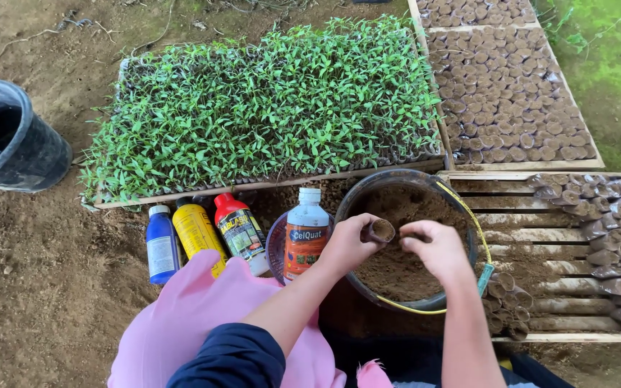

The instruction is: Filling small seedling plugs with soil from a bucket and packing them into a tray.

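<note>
Fingers of the left hand (pixel 350 244) are wrapped around a small soil-filled pot (pixel 381 231), a stubby brown cylinder, at frame centre over the bucket of soil (pixel 461 215). Right hand (pixel 436 248) pinches dirt just beside it, fingers curled.

Four plastic bottles stand in a row beside the soil basin: blue (pixel 160 244), yellow (pixel 198 231), red-capped (pixel 238 228), and clear with orange label (pixel 305 236).
</note>
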